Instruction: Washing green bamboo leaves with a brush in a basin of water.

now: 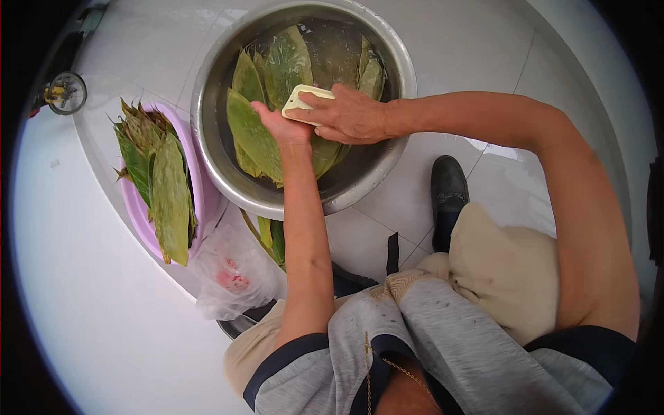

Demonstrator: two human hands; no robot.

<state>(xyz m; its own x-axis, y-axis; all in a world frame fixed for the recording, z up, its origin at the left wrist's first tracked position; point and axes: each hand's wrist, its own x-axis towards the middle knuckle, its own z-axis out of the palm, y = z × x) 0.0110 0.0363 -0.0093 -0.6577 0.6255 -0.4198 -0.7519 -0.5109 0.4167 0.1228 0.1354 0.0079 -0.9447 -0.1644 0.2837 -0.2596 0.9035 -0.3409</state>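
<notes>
Over a wide metal basin (410,67) of water, my right hand (358,114) grips a cream-coloured scrubbing brush (306,98). Its back faces up, and its underside is hidden. My left hand (290,124) reaches in below the brush, thumb stretched out to the side. Its fingers are covered by the brush and my right hand, so whether they hold a leaf cannot be seen. Long, broad green leaves (254,132) lie in the water around the hands. One leaf (289,62) extends up beyond the brush, and more leaves (371,78) rest by the basin's right wall.
Left of the basin stands a pink tub (199,207) heaped with leaves (171,202), some brown-tipped. A clear plastic bag (238,275) with red markings sits nearer me. More leaves (272,236) lie on the tiled floor beside my left forearm. My shoe (449,187) is right of the basin.
</notes>
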